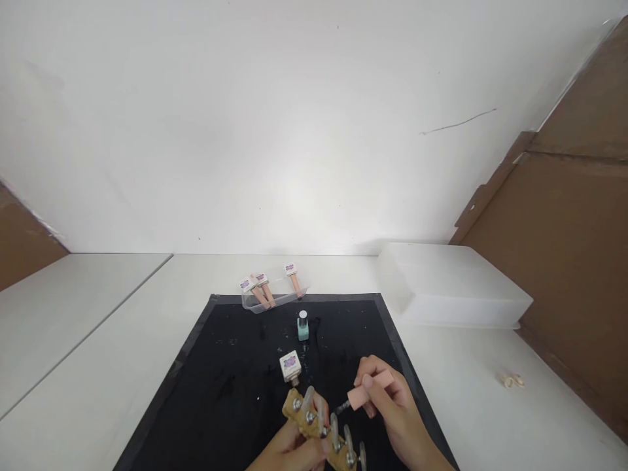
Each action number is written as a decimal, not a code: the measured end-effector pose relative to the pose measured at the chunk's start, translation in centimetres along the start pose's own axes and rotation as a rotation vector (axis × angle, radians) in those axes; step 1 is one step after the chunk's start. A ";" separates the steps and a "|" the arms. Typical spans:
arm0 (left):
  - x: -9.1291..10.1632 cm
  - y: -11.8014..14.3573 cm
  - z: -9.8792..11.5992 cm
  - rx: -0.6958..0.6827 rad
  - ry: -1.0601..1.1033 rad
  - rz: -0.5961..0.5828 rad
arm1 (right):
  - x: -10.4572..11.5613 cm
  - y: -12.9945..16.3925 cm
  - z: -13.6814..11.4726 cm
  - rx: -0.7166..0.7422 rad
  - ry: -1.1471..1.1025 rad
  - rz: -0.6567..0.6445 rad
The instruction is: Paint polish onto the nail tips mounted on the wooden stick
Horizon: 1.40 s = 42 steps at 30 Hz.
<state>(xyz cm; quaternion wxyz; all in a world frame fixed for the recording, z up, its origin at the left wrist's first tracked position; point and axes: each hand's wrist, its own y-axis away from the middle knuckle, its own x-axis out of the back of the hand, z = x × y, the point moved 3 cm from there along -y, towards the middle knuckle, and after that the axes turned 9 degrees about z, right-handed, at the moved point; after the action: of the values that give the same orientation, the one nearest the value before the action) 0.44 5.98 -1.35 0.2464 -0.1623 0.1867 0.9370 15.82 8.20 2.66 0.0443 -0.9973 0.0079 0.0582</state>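
The nail holder [321, 425], a tan strip carrying a row of clear false nails, sits low over the black mat [220, 392], tilted from upper left down to lower right. The left hand [294, 451] grips it from below, fingers curled round its near side. The right hand [392, 409] pinches a pink brush cap [370, 390] between thumb and fingers, and the brush tip [338, 410] touches or hovers just over one of the nails in the middle of the row; which, I cannot tell.

Just beyond the left hand stands an open polish bottle [290, 367] with a white label. Farther out on the mat is a mint bottle [303, 326] with a white cap. At the mat's far edge lies a clear tray [275, 301] with three more pink-capped bottles leaning in it. Beyond the right hand, off the mat, sits a white bin [451, 288], and well to its right a small pale bit [511, 380] lies on the table [490, 418].
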 end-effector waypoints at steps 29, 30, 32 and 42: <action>-0.4 0.9 0.2 0.088 -0.086 0.021 | -0.4 0.2 -1.4 0.256 0.253 -0.019; -0.4 0.8 0.2 0.085 -0.085 0.024 | -0.3 0.2 -1.4 0.261 0.225 -0.001; -0.3 0.8 0.1 0.085 -0.097 0.028 | -0.1 0.2 -1.3 0.250 0.161 0.011; -0.4 0.8 0.3 0.108 -0.099 0.042 | -0.5 0.4 -1.5 0.177 0.227 -0.124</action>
<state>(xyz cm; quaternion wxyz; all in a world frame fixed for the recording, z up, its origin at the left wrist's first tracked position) 0.26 5.27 -0.70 0.2438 -0.0982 0.2278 0.9375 15.44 7.69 4.19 0.1342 -0.9883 -0.0436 -0.0588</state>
